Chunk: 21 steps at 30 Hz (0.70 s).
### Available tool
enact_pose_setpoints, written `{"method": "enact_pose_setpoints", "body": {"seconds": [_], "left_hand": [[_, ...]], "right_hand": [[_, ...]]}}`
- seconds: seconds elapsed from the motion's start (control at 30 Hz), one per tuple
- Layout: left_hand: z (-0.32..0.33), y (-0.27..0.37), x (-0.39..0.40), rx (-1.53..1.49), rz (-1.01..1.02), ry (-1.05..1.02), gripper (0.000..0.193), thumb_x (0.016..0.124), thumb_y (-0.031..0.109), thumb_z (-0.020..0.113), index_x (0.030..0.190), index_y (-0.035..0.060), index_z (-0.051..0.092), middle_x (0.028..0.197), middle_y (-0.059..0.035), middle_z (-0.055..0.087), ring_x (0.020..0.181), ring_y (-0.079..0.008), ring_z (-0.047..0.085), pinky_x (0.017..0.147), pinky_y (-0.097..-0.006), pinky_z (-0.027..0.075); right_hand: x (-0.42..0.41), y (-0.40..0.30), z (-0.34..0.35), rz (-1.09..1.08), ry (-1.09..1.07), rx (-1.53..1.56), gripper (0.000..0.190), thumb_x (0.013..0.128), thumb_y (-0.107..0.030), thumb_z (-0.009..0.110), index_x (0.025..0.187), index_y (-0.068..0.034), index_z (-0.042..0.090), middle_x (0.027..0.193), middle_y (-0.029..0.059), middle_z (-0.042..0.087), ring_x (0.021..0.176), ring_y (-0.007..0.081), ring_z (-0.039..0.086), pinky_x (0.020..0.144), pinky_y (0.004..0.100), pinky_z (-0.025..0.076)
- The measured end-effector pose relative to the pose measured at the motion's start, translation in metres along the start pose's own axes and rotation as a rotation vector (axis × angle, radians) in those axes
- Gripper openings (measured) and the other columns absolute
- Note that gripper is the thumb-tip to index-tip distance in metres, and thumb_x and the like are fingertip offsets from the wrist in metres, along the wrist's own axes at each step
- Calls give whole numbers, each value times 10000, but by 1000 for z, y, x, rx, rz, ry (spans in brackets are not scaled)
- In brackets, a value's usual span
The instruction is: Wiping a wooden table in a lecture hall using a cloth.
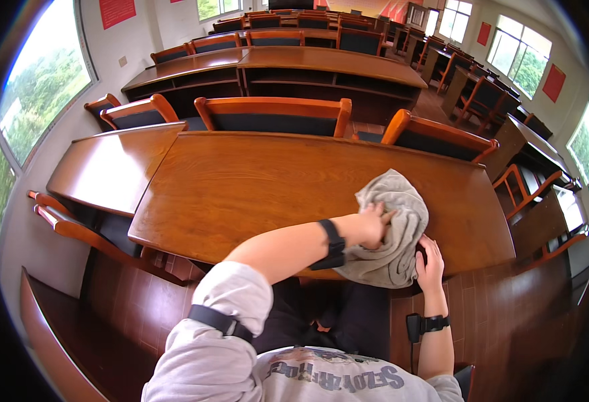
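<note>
A crumpled grey-beige cloth (405, 216) lies on the right part of a long, glossy brown wooden table (254, 186), its lower end at the table's near edge. My left hand (376, 226) presses on the cloth with its fingers partly sunk into the folds; whether they grip it cannot be told. At the cloth's lower right edge is my right hand (429, 261), thumb and fingers apart, the fingertips close to the fabric by the table's near edge. Black straps with small devices are on both forearms.
Wooden chairs with dark backs, one of them straight ahead (274, 115), line the table's far side. A second table (118, 161) adjoins on the left. Another chair (88, 231) stands at the near left. More rows of tables (324, 63) and chairs reach back, with windows on both sides.
</note>
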<state>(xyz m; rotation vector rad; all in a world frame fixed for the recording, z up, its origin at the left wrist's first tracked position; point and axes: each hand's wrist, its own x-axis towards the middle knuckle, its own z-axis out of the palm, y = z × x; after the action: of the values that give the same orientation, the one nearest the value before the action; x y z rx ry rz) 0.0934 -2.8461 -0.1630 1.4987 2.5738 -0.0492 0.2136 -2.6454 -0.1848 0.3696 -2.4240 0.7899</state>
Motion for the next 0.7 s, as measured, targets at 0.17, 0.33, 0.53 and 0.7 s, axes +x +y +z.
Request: {"method": "enact_pose_setpoints", "body": {"seconds": [0.17, 0.33, 0.53, 0.7], "left_hand": [[-9, -25, -91, -14, -436, -38, 895, 769, 691, 412, 1381, 49, 294, 1462, -208, 135, 1299, -507, 114, 1025, -593, 163], [9, -35, -125, 35, -569, -51, 819, 829, 664, 318, 1387, 64, 287, 1463, -232, 97, 1299, -521, 97, 1045, -571, 150], [14, -19, -146, 35, -268, 50, 760, 817, 640, 387, 1330, 80, 392, 1453, -189, 188, 1296, -489, 167, 1039, -568, 184], [25, 22, -116, 40, -78, 215, 735, 810, 617, 426, 1305, 74, 429, 1439, -203, 211, 1289, -514, 150, 1026, -606, 163]], "right_hand": [[9, -45, 9, -14, 93, 49, 347, 779, -19, 538, 1125, -17, 521, 1155, 156, 544, 1071, 329, 510, 907, 405, 414], [10, -111, 66, -162, -351, -398, 717, 801, -480, 526, 1299, 12, 370, 1349, 202, 367, 1285, 377, 278, 1034, 587, 144], [53, -25, 38, -259, -419, -334, 663, 812, -516, 508, 1312, -92, 406, 1388, 134, 355, 1310, 310, 271, 1038, 576, 152], [53, -18, 40, -186, -351, -394, 450, 823, -377, 552, 1156, -75, 532, 1369, 141, 378, 1296, 359, 281, 1037, 577, 167]]}}
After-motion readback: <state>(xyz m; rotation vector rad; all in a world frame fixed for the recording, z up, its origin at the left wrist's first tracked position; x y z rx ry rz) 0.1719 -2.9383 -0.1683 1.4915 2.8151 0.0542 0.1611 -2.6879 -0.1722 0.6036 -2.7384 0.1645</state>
